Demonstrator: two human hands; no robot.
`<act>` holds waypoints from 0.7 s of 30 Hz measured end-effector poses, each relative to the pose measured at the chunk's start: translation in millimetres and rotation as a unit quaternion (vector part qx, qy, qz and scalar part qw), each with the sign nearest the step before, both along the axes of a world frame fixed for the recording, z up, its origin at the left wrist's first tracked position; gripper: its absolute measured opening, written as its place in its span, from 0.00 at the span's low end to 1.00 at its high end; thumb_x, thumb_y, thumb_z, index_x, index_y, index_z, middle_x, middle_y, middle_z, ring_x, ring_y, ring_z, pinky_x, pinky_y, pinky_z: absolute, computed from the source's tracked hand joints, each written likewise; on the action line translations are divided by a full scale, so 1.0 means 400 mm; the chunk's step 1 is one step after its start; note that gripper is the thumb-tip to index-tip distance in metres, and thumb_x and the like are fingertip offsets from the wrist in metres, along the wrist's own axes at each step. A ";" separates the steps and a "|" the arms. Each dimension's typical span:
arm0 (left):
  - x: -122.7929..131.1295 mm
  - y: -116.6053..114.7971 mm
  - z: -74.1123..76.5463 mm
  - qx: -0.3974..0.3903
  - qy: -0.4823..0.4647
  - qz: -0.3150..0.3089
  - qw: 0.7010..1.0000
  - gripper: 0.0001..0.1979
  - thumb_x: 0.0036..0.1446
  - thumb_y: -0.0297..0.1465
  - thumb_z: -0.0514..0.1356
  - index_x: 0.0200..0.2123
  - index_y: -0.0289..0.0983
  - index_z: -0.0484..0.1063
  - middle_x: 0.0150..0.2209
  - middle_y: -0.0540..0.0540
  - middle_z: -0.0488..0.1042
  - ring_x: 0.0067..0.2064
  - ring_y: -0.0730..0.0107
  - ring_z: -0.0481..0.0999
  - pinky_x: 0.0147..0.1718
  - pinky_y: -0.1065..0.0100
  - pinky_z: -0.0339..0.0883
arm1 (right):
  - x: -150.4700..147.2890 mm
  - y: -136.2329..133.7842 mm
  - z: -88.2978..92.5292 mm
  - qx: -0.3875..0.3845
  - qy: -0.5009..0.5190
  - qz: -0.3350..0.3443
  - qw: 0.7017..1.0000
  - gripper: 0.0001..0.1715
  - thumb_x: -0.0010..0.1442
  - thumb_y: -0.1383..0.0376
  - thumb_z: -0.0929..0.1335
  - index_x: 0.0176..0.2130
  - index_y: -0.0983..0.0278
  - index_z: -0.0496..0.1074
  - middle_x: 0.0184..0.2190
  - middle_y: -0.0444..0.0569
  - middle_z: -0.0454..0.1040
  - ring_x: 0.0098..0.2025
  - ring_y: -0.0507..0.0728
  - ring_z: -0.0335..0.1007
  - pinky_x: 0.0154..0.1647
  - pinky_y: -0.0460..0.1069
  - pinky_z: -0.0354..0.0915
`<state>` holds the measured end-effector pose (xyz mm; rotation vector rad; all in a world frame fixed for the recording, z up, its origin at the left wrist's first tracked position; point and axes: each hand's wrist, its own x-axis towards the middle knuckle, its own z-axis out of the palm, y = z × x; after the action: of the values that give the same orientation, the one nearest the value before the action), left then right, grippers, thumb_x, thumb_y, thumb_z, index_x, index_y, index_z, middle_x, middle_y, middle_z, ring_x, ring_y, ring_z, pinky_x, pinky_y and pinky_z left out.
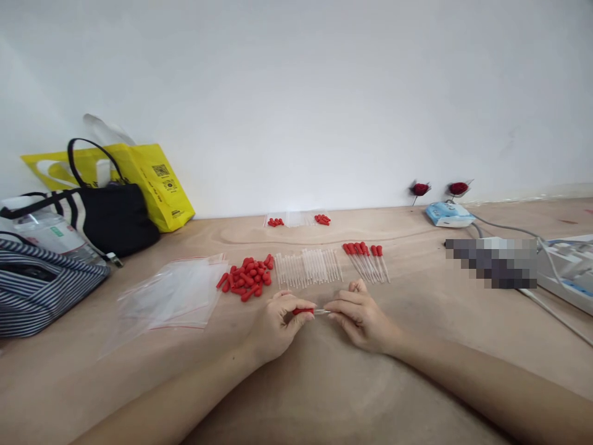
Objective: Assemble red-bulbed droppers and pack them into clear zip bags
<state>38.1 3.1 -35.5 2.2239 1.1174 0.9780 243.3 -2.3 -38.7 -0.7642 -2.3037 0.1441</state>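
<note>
My left hand (pixel 278 324) pinches a red rubber cap (pixel 303 311) and my right hand (pixel 359 315) pinches the clear glass tube (pixel 323 311) that meets it; both rest on the wooden table (pixel 324 383). Just beyond my hands lie a pile of loose red caps (pixel 247 278), a row of clear tubes (pixel 308 267), and several finished droppers with red caps (pixel 365 259).
Clear zip bags (pixel 173 296) lie left of the caps. At far left are a striped bag (pixel 41 290), a black handbag (pixel 113 216) and a yellow bag (pixel 157 182). A small bag with red caps (pixel 299 219) sits by the wall. A power strip (pixel 567 269) and cables are at right.
</note>
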 end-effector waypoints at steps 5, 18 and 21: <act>0.004 -0.003 0.003 0.015 0.011 -0.008 1.000 0.06 0.53 0.32 0.57 0.33 0.40 0.73 0.27 0.51 0.77 0.27 0.72 0.73 0.50 0.57 0.55 | -0.009 0.001 -0.001 0.006 -0.017 -0.012 1.000 0.12 0.60 0.69 0.57 0.36 0.65 0.68 0.26 0.46 0.70 0.29 0.52 0.60 0.36 0.51 0.49; 0.003 -0.005 0.007 0.041 0.047 -0.010 0.998 0.07 0.49 0.32 0.61 0.34 0.41 0.72 0.28 0.52 0.77 0.29 0.70 0.74 0.50 0.53 0.51 | -0.004 0.025 -0.004 -0.020 -0.035 0.020 0.999 0.12 0.61 0.68 0.57 0.36 0.65 0.68 0.28 0.46 0.71 0.29 0.51 0.61 0.36 0.50 0.47; -0.002 -0.004 0.010 0.074 0.064 -0.001 0.995 0.08 0.49 0.32 0.61 0.35 0.40 0.72 0.29 0.51 0.77 0.31 0.70 0.74 0.51 0.52 0.49 | 0.006 0.030 -0.004 -0.015 -0.023 0.016 0.999 0.11 0.62 0.66 0.58 0.37 0.63 0.69 0.30 0.46 0.72 0.31 0.51 0.62 0.38 0.50 0.47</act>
<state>37.5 1.4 -31.6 2.4373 1.1291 0.9559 245.6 9.7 -40.4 -0.7524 -2.3629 0.1786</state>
